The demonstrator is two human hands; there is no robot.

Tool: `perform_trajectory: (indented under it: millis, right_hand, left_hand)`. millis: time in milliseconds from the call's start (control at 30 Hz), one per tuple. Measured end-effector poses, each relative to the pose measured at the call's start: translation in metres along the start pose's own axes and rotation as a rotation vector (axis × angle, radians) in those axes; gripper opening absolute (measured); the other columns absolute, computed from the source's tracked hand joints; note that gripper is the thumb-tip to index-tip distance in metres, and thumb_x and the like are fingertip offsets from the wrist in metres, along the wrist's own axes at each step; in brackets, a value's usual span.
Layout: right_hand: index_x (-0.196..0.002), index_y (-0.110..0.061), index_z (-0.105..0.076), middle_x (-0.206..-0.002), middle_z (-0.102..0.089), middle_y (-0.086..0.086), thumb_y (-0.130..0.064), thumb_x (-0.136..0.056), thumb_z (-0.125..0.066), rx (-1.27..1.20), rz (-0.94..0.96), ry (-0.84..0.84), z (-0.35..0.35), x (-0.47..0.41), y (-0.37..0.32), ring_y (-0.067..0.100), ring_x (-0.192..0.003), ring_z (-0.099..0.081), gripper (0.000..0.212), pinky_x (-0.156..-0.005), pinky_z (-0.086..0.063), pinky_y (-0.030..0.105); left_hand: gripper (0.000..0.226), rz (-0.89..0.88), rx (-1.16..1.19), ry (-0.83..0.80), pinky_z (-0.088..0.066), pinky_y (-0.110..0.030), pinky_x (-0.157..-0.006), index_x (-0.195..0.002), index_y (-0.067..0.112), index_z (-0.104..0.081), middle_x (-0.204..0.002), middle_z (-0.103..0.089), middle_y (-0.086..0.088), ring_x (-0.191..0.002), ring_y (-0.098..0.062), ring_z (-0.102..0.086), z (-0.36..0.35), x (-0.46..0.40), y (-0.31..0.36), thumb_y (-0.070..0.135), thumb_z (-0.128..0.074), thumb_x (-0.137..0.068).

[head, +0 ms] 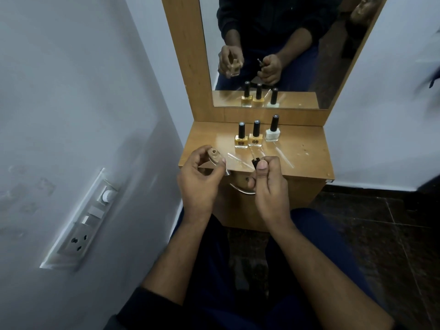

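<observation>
The left hand [200,184] holds the open bottle [214,158] over the tabletop's [307,163] front left corner, fingers [202,151] curled round its body, neck bare. Just right, over the front edge, the right hand [266,186] pinches the black cap [256,162]; its brush is hidden. Next the brush probably goes into the narrow neck, which needs steady aim. Three capped bottles [255,136] stand near the back edge, well apart from both hands, nothing blocking.

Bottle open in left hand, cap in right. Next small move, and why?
Probably move the cap in the right hand leftward to the bottle: its neck is open, the left hand holds it ready, and cap and neck are apart.
</observation>
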State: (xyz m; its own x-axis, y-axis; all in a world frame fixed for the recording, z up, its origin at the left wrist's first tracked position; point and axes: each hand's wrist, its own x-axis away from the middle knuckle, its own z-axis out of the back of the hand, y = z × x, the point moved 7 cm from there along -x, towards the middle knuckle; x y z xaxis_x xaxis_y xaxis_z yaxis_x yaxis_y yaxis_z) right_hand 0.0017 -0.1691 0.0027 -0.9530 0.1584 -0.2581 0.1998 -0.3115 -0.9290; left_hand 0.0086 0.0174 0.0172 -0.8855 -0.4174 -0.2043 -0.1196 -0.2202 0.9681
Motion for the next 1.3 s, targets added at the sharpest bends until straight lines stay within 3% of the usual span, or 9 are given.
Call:
perform_trajectory:
  millis: [200, 333, 400, 500, 600, 800, 1067, 1300]
  right_hand:
    - [-0.105, -0.017, -0.051, -0.068, -0.061, -0.001, -0.033, -0.112, -0.035, -0.019, -0.008, -0.008, -0.001, -0.005, 0.005, 0.008, -0.062, -0.058, 0.024, -0.058, -0.046, 0.026]
    - [-0.105, -0.011, -0.052, -0.069, -0.062, 0.002, -0.032, -0.111, -0.039, -0.036, -0.006, -0.014, -0.001, -0.007, 0.007, 0.015, -0.064, -0.059, 0.025, -0.058, -0.045, 0.026]
    - [-0.105, -0.012, -0.052, -0.069, -0.062, 0.002, -0.033, -0.111, -0.040, -0.035, -0.002, -0.013, -0.001, -0.007, 0.008, 0.015, -0.064, -0.059, 0.026, -0.059, -0.046, 0.027]
    - [-0.104, -0.011, -0.053, -0.069, -0.062, 0.003, -0.033, -0.111, -0.040, -0.036, -0.001, -0.007, 0.000, -0.007, 0.009, 0.015, -0.063, -0.059, 0.026, -0.058, -0.046, 0.027]
    - [-0.105, -0.012, -0.053, -0.069, -0.062, 0.000, -0.035, -0.110, -0.041, -0.033, -0.007, -0.008, -0.002, -0.008, 0.011, 0.010, -0.063, -0.059, 0.026, -0.058, -0.046, 0.025]
    - [-0.104, -0.013, -0.053, -0.069, -0.062, -0.002, -0.036, -0.109, -0.042, -0.032, -0.001, -0.012, -0.004, -0.008, 0.010, 0.007, -0.064, -0.059, 0.026, -0.058, -0.045, 0.021]
    - [-0.106, -0.014, -0.053, -0.070, -0.062, -0.002, -0.037, -0.109, -0.042, -0.030, 0.000, -0.015, -0.006, -0.008, 0.012, 0.007, -0.065, -0.060, 0.026, -0.059, -0.047, 0.024]
    - [-0.106, -0.014, -0.054, -0.070, -0.062, -0.003, -0.040, -0.108, -0.041, -0.022, -0.004, -0.019, -0.007, -0.008, 0.013, 0.009, -0.065, -0.061, 0.029, -0.060, -0.049, 0.029]
  left_hand:
    - [0.030, 0.021, -0.051, 0.008, -0.060, -0.031, -0.094, -0.120, 0.020, -0.070, -0.126, -0.058, 0.000, -0.106, -0.008, -0.068, 0.000, -0.025, -0.009, 0.023, -0.079, -0.092]
    - [0.012, -0.001, -0.159, 0.020, -0.057, -0.040, -0.098, -0.109, 0.032, -0.068, -0.119, -0.063, -0.002, -0.109, -0.016, -0.066, 0.006, -0.045, -0.018, 0.027, -0.068, -0.098]
    - [0.019, 0.019, -0.202, -0.013, -0.056, -0.045, -0.099, -0.115, 0.025, -0.068, -0.119, -0.066, -0.005, -0.110, -0.018, -0.066, 0.006, -0.054, -0.030, 0.032, -0.065, -0.098]
    - [0.026, 0.043, -0.240, -0.071, -0.051, -0.033, -0.103, -0.127, 0.020, -0.065, -0.129, -0.059, 0.000, -0.117, -0.013, -0.059, 0.000, -0.058, -0.037, 0.024, -0.063, -0.102]
    - [0.023, -0.009, -0.347, -0.116, -0.046, -0.028, -0.101, -0.125, 0.013, -0.065, -0.130, -0.055, -0.006, -0.113, -0.012, -0.053, -0.007, -0.061, -0.035, 0.017, -0.059, -0.104]
    - [0.039, -0.001, -0.477, -0.268, -0.041, -0.030, -0.108, -0.144, 0.015, -0.056, -0.141, -0.051, -0.007, -0.123, -0.015, -0.048, -0.021, -0.078, -0.036, 0.017, -0.057, -0.105]
    - [0.044, 0.145, -0.327, -0.346, -0.043, -0.040, -0.116, -0.145, 0.022, -0.056, -0.142, -0.055, 0.005, -0.130, -0.014, -0.052, -0.026, -0.093, -0.047, 0.021, -0.065, -0.102]
    - [0.067, 0.207, -0.175, -0.269, -0.044, -0.029, -0.106, -0.152, 0.021, -0.043, -0.140, -0.054, 0.007, -0.129, -0.011, -0.050, -0.014, -0.081, -0.048, 0.020, -0.076, -0.094]
